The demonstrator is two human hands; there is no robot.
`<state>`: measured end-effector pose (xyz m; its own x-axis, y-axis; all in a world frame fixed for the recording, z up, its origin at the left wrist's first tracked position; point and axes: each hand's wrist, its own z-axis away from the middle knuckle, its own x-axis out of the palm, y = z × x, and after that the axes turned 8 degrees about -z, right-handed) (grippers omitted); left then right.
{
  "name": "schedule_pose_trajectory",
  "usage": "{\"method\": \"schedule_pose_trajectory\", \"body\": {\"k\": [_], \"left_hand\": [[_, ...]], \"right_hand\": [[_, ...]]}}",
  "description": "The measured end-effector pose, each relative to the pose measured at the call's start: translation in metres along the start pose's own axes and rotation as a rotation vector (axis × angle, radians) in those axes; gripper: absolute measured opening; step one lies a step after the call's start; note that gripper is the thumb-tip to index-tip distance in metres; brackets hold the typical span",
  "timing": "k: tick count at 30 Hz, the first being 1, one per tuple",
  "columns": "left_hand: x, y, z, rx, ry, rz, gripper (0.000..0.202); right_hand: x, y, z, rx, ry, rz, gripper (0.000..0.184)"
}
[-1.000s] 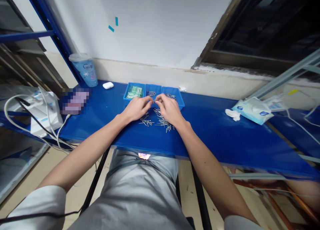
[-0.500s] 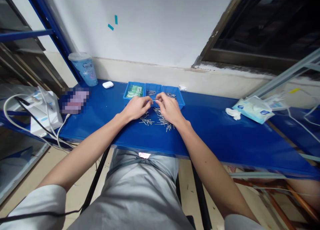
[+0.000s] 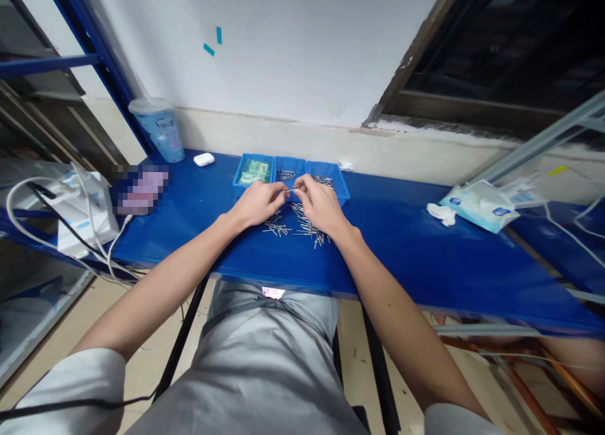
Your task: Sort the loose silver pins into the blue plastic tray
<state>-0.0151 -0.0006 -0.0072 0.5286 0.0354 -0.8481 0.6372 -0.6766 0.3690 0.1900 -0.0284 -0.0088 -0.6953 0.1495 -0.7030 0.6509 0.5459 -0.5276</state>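
Observation:
My left hand and my right hand meet over the table in front of the bins, fingertips pinched. Between them runs a thin metal pin, one end at each hand; its tips are hidden by the fingers. Below my left hand lies a small loose pile of metal pins. A larger pile of similar pins spreads under my right hand, which partly covers it. Just behind are three joined blue bins: the left bin holds green-and-white packets, the middle bin and right bin hold small metal pieces.
On the blue table, a white earbud case and a blue lidded cup stand back left. A phone lies near a white power strip with cables. At right are a tissue pack and a crumpled tissue.

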Motion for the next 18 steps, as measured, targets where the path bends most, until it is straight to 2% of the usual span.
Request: {"method": "schedule_pose_trajectory", "body": {"k": [18], "left_hand": [[-0.0002, -0.0004, -0.0001, 0.013, -0.011, -0.015, 0.035]], "right_hand": [[0.0007, 0.0007, 0.0002, 0.000, -0.012, 0.005, 0.015]]}}
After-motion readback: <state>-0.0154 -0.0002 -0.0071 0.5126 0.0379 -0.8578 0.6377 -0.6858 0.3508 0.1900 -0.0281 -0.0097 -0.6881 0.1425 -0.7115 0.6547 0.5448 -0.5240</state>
